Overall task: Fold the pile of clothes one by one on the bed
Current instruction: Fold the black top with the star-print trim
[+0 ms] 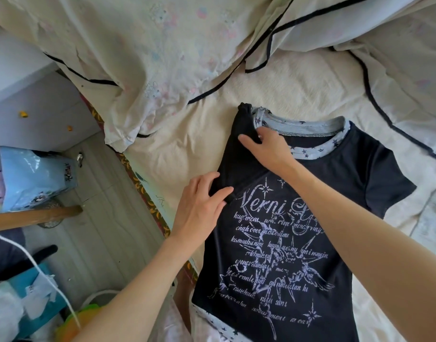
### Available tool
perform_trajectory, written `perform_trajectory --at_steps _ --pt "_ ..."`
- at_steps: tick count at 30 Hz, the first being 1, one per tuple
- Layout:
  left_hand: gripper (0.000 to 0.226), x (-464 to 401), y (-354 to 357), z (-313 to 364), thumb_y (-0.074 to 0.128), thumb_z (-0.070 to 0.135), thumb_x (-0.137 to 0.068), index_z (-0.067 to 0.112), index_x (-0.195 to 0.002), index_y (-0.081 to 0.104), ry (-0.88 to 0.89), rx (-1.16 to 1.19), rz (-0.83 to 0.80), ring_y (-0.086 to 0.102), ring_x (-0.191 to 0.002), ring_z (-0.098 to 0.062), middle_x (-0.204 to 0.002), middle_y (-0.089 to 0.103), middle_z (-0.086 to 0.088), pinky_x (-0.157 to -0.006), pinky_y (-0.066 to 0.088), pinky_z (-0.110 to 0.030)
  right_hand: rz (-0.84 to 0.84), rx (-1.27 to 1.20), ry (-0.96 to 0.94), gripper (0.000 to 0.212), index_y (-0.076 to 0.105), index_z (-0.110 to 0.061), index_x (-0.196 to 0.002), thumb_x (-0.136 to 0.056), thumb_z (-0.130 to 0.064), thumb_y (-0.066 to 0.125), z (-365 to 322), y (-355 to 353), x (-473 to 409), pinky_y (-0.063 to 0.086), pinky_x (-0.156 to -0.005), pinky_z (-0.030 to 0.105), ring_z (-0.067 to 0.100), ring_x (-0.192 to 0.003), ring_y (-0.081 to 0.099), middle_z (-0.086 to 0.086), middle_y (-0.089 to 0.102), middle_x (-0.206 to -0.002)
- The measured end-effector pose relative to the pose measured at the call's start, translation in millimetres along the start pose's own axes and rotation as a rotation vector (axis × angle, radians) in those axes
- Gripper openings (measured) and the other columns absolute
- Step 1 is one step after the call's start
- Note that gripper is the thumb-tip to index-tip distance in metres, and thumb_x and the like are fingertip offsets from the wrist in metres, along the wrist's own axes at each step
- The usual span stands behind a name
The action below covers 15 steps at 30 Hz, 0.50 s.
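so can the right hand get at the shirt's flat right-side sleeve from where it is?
Probably yes. The right hand pinches the folded shoulder beside the collar; the flat sleeve lies uncovered on the bed, with only open shirt between. It must release first.

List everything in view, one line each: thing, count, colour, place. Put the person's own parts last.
T-shirt: one, dark navy with pale print and star-patterned trim, laid front up on the bed, one sleeve folded in.
Bed sheet: one, cream, under the T-shirt.
Duvet: one, cream with faint floral print and dark piping, bunched at the far side of the bed.
Plastic bag: one, light blue, on the floor beside the bed.
Wooden handle: one, brown, over the floor at left.
Cord: one, white, across the lower left.
Left hand: one, fingers pinching the folded sleeve.
Right hand: one, fingers gripping the shoulder beside the collar.
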State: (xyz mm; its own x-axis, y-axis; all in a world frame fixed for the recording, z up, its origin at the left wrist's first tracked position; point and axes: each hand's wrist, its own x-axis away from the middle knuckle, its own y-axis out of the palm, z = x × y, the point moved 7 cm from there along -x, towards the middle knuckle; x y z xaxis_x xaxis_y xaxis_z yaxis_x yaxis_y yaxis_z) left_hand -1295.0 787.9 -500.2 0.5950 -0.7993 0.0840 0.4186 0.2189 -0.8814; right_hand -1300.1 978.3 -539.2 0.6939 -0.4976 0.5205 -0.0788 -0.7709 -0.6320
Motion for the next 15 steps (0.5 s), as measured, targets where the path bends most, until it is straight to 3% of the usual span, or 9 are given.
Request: perform_trajectory --at_steps 2,7,10,12,15 --pt "0.026 -1 0 4 0.071 0.009 -0.079 0.011 -0.105 0.072 0.020 0.018 0.026 0.057 -0.106 -0.034 -0.121 0.059 -0.016 -0.081 0.054 -0.041 0.040 0.102 -0.042 0.038 0.040 -0.012 -0.075 -0.095 -0.042 0.051 3 3 7 0.026 -0.048 0.030 0.018 -0.058 0.042 -0.002 0.042 -0.061" --pt "0.029 -5 8 9 0.054 0.024 -0.091 0.010 -0.113 0.068 0.069 -0.022 -0.041 0.050 -0.126 -0.030 -0.136 0.054 -0.008 -0.091 0.049 -0.041 0.182 0.124 -0.089 0.034 0.048 -0.008 -0.089 -0.097 -0.040 0.047 6 -1 13 0.027 -0.050 0.033 0.023 -0.063 0.046 0.000 0.047 -0.063" --pt "0.043 -3 12 8 0.042 0.037 -0.096 0.013 -0.124 0.063 0.052 -0.082 -0.122 0.043 -0.132 -0.030 -0.142 0.048 -0.008 -0.097 0.044 -0.042 0.208 0.055 -0.127 0.039 0.052 -0.002 -0.115 -0.098 -0.037 0.049 2 -2 14 0.035 -0.061 0.030 0.025 -0.075 0.056 0.012 0.064 -0.089" --pt "0.046 -3 13 10 0.036 0.038 -0.097 0.015 -0.128 0.060 0.055 -0.111 -0.144 0.041 -0.134 -0.031 -0.143 0.046 -0.009 -0.099 0.042 -0.043 0.250 0.043 -0.195 0.037 0.052 -0.002 -0.122 -0.097 -0.030 0.052 -3 -8 18 0.039 -0.074 0.026 0.029 -0.096 0.060 0.016 0.063 -0.111" --pt "0.043 -5 11 16 0.035 0.032 -0.098 0.013 -0.127 0.060 0.067 -0.107 -0.126 0.040 -0.134 -0.032 -0.142 0.047 -0.012 -0.103 0.039 -0.045 0.396 0.227 -0.402 0.034 0.057 0.001 -0.121 -0.091 -0.014 0.059 -19 -17 33 0.044 -0.089 0.039 0.035 -0.106 0.057 0.018 0.060 -0.116"
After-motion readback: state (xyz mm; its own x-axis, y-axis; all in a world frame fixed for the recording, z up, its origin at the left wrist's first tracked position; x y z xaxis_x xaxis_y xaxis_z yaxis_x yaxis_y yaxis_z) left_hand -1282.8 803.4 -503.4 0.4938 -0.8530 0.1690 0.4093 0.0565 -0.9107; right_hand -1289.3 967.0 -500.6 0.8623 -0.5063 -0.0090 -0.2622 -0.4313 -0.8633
